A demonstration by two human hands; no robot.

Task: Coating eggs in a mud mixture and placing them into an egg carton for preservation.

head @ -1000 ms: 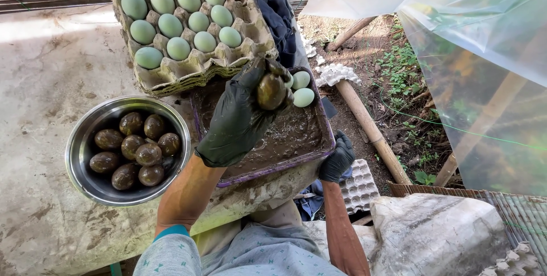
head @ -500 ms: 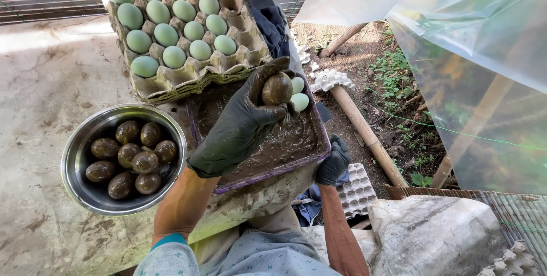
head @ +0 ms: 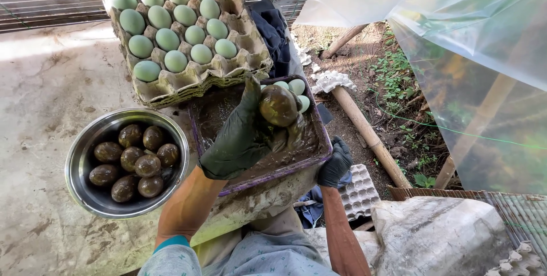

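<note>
My left hand (head: 239,136), in a muddy dark glove, holds a mud-coated egg (head: 278,105) above a purple tray (head: 319,128) filled with brown mud. Three pale green eggs (head: 296,87) lie at the tray's far corner. My right hand (head: 336,162), also gloved, grips the tray's near right edge. Left of the tray stands a steel bowl (head: 77,165) with several mud-coated eggs (head: 137,159). Behind the tray sits a stack of cardboard egg cartons (head: 250,54) holding several pale green eggs (head: 171,19).
All of this rests on a worn concrete slab (head: 45,82). An empty egg carton (head: 359,190) lies on the ground below the slab edge. A wooden pole (head: 370,136), clear plastic sheeting (head: 456,37) and a dark cloth (head: 273,25) are to the right.
My left hand has turned the mud-coated egg slightly and kept it over the tray. The view has shifted a little; my right hand stays on the tray's edge.
</note>
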